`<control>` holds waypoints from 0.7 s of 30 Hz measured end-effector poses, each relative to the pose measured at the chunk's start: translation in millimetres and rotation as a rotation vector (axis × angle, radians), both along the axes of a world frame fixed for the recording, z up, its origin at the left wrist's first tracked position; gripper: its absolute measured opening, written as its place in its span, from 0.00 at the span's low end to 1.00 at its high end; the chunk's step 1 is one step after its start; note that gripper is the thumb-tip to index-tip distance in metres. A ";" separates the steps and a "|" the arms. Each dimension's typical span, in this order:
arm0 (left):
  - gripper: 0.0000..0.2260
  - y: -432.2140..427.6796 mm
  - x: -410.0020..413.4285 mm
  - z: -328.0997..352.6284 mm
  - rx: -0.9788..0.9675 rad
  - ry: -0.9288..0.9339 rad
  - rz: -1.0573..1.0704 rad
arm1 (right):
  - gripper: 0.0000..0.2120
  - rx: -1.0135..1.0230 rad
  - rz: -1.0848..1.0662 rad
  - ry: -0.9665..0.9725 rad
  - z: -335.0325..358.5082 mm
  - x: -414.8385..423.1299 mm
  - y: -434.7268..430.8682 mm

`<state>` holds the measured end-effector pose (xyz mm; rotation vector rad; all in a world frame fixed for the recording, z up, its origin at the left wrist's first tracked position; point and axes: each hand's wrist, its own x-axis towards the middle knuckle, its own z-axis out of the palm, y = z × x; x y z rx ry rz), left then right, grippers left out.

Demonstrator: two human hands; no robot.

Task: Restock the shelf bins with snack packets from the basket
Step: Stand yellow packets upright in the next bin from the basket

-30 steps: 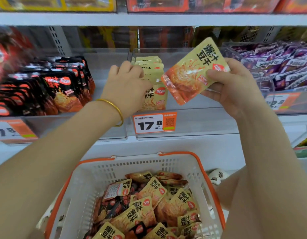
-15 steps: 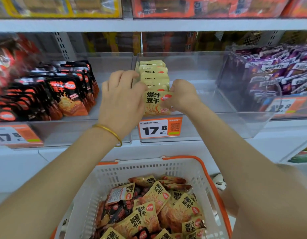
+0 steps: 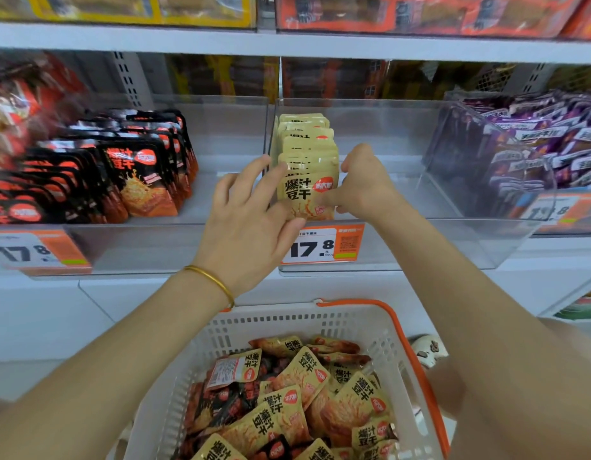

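At the front edge of the middle bin (image 3: 370, 247), an upright yellow packet (image 3: 308, 190) is steadied between the open left hand (image 3: 251, 224) and the pinching right hand (image 3: 365, 187), while more packets are left lying in the basket (image 3: 363, 322) below both hands.

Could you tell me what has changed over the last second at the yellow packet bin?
The right hand carried its yellow packet from mid-air down to the front of the row in the clear bin. The left hand loosened from a fist to steady it. The basket and its packets stayed put.
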<state>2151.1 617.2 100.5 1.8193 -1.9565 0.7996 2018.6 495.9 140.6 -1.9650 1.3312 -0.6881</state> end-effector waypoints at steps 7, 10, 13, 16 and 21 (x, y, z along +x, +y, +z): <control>0.15 24.6 -11.5 1.9 -0.069 0.058 -0.124 | 0.23 -0.204 -0.043 0.008 12.2 -20.5 29.9; 0.13 49.0 -18.5 -9.0 -0.097 0.076 -0.239 | 0.16 -0.255 0.072 -0.061 19.8 -48.6 69.2; 0.12 69.2 -19.5 -42.3 0.014 0.061 -0.319 | 0.10 0.073 0.363 0.068 -10.4 -60.3 88.1; 0.13 73.9 -17.3 -80.2 0.266 0.075 -0.322 | 0.04 0.278 0.472 0.429 -76.6 -51.5 71.5; 0.16 68.0 -12.4 -113.1 0.472 0.108 -0.270 | 0.14 0.201 0.520 1.009 -251.9 -69.2 39.1</control>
